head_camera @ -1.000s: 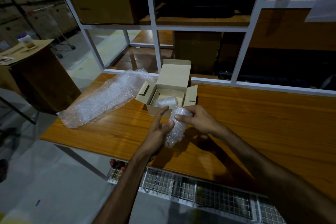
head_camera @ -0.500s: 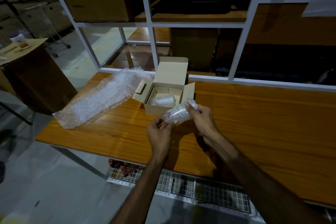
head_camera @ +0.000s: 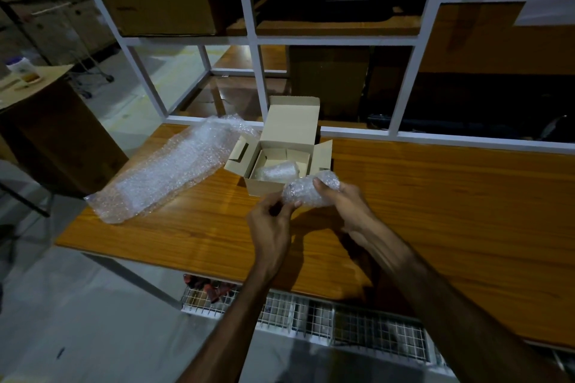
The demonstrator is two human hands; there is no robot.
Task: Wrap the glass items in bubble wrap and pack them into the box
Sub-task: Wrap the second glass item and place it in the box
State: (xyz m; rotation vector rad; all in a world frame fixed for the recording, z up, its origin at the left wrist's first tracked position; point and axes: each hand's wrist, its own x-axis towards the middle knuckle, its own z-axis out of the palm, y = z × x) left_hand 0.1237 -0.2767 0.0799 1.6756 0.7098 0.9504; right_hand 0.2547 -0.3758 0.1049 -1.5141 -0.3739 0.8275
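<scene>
Both hands (head_camera: pixel 311 211) hold a wrapped bundle (head_camera: pixel 306 193) before the box (head_camera: pixel 267 188).

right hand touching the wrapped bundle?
Touching. The head view shows the right hand with fingers curled over the bubble-wrapped bundle, gripping it just in front of the open box.

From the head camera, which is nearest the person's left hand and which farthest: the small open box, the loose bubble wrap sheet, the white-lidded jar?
1. Small open box, just beyond the left hand, slightly right.
2. Loose bubble wrap sheet, on the table to the left.
3. White-lidded jar, far left on a separate stand.
</scene>
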